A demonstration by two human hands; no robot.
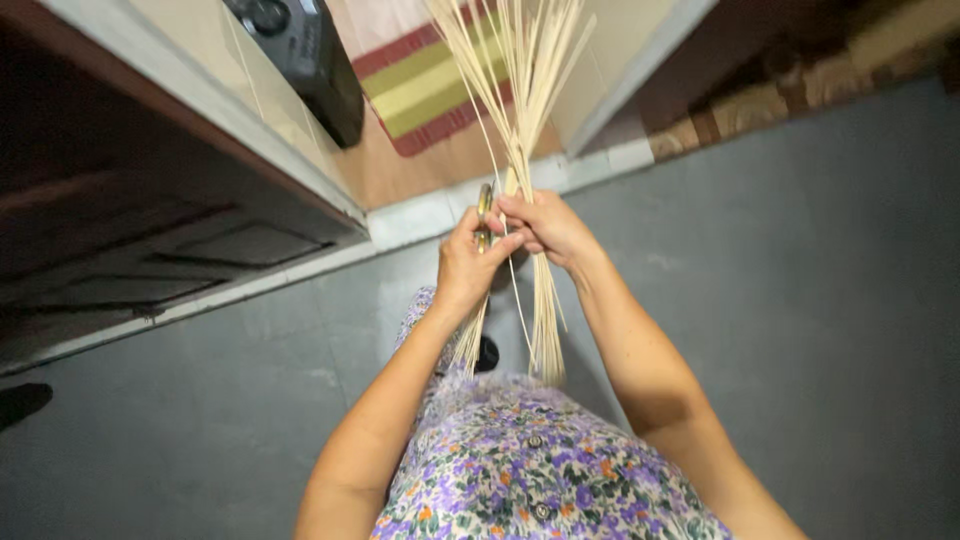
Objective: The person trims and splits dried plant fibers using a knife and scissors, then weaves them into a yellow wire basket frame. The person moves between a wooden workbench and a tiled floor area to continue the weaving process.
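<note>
- Nearest, a flowered dress (530,470) fills the bottom of the view, with both bare forearms rising from it and converging toward the middle.
- Left hand (468,262) is raised with its back toward the camera, fingers curled closed around a thin sheaf of pale sticks (520,150); a small dark, shiny object (484,205) stands between its thumb and fingers, though what it is cannot be told.
- Right hand (548,225) sits just beside the left, touching it, fingers pinched shut on the main bunch of sticks about midway along their length.
- Below the grip, the stick ends hang down to the dress; above it, they fan out and upward past the top edge.
- Beneath lies a grey floor (800,300).
- Farther off, a pale doorstep (430,215), then a striped mat (430,90) and a black appliance (305,50) on a wooden floor.
</note>
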